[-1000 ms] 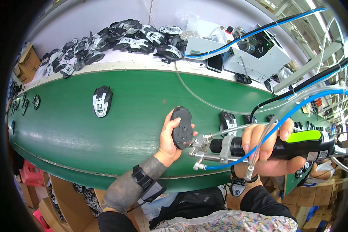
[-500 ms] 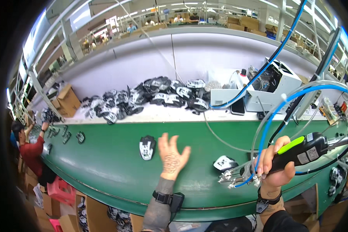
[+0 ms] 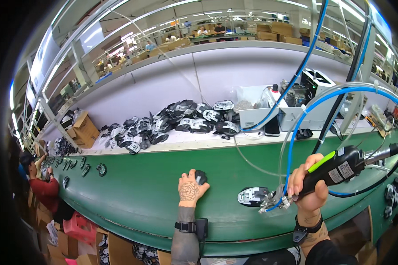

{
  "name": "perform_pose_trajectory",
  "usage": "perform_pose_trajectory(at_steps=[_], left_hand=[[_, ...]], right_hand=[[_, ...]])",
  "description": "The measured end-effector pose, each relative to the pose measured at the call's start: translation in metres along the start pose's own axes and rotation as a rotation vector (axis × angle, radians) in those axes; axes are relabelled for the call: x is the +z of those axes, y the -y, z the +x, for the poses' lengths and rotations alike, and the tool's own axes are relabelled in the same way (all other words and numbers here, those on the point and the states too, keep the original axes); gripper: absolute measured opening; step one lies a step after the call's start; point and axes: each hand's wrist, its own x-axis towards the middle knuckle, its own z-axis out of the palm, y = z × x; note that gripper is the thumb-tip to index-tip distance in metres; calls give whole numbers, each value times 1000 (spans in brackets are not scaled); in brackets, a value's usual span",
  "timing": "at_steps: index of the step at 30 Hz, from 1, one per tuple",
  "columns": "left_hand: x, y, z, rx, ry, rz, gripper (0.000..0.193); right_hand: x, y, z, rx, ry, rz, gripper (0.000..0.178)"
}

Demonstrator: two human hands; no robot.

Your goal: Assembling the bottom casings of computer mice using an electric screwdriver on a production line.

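Observation:
My left hand (image 3: 190, 190) is over the green work surface, its fingers curled over a dark mouse-shaped part (image 3: 201, 177). Much of that part is hidden under the hand. In my right hand (image 3: 308, 187) is a black power screwdriver (image 3: 334, 170) with a bright green lever, gripped around its body. Metal fittings (image 3: 274, 202) and thin tubes are at its front end. Just left of these fittings a black-and-white mouse-shaped part (image 3: 251, 196) lies on the green surface. The fittings overlap its right end.
A heap of similar parts (image 3: 181, 117) covers the white shelf (image 3: 172, 143) behind the green belt (image 3: 137, 190). To its right stand a white bin (image 3: 254, 117), a phone (image 3: 272, 127) and an opened machine (image 3: 316, 86). Blue hose (image 3: 292, 150) loops around my right hand. A co-worker (image 3: 44, 185) sits far left.
My left hand has gone from spread fingers to closing over a part. The part near the screwdriver has turned and shifted left. The view has tilted slightly.

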Motion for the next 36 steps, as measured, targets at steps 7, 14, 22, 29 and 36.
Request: perform_pose_trajectory(at_steps=[7,14,22,29,36], left_hand=[[1,-68,-33,-150,676,-1679,50],[10,-111,-62,-280,869,-2080,62],[9,-118,-74,-328,962,-2097,73],[10,-115,-78,-331,952,-2074,73],[5,-115,-78,-279,1006,-2122,77]], right_hand=[[-8,0,-3,-49,-86,42,51],[-20,9,7,-174,-69,49,54],[-26,1,3,-148,25,49,53],[-24,3,1,-196,-8,82,56],[-23,-1,2,-182,15,100,55]])
